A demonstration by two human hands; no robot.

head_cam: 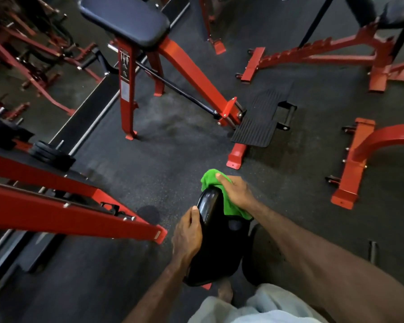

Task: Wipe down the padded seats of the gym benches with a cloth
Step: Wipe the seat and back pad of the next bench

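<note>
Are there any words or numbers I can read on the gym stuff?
None can be read.
Dark sticker on the red post under the black pad: small pictures and print, too blurred to read.
Pale sticker lower on that post: too small to read.

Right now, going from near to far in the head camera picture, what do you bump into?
Left hand → black seat pad → right hand with green cloth → ribbed black footplate → black padded bench seat.
</note>
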